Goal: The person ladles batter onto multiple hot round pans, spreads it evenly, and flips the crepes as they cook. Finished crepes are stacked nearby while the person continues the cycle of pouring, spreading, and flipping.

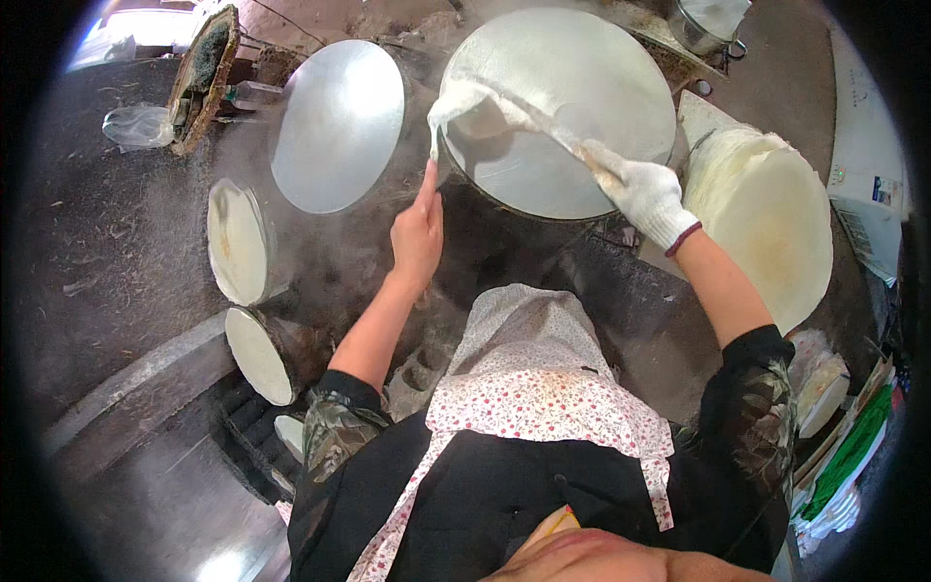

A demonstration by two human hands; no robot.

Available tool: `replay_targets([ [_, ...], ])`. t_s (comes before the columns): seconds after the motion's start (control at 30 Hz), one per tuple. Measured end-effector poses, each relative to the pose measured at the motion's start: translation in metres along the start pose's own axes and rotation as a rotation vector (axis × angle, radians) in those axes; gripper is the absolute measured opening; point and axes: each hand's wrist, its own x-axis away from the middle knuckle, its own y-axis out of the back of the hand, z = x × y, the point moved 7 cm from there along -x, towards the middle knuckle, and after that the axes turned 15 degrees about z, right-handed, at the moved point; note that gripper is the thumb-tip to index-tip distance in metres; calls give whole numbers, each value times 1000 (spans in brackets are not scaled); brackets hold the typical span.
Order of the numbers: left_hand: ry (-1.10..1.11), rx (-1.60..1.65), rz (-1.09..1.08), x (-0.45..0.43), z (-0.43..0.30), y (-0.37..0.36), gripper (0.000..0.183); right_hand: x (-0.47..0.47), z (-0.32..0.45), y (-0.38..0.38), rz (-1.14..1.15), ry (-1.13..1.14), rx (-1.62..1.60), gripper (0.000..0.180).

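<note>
My left hand (418, 240) is bare, its index finger pointing forward along what looks like a narrow scraper (434, 149), mostly hidden by the hand. The scraper's tip meets pale, wet batter (458, 98) hanging at one end of a long spreader (538, 116). In a white knit glove, my right hand (651, 200) grips the spreader's other end. The spreader slants over a large round griddle (538, 185). Pale batter coats much of the griddle's far part, while its near part looks grey and smooth.
A second round metal plate (338, 124) lies left. Pale-filled containers (258, 356) stand below it. To the right sits a tall stack of thin round flatbreads (771, 225). A metal pot (702, 29) is at the far right, a crusted board (207, 80) at far left. Steam hazes the left.
</note>
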Motion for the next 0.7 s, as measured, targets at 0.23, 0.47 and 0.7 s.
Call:
replay_targets([
  [0.23,-93,-26,100,65,5,6,63,78,6,-19,-109,75,-74,44],
  [0.47,-854,366,-194,84,-19,121,67,116,59,7,-590,182,-834,62],
  [0.7,-876,602,-80,101,-11,205,62,-98,269,-81,-344,-103,-774,68],
])
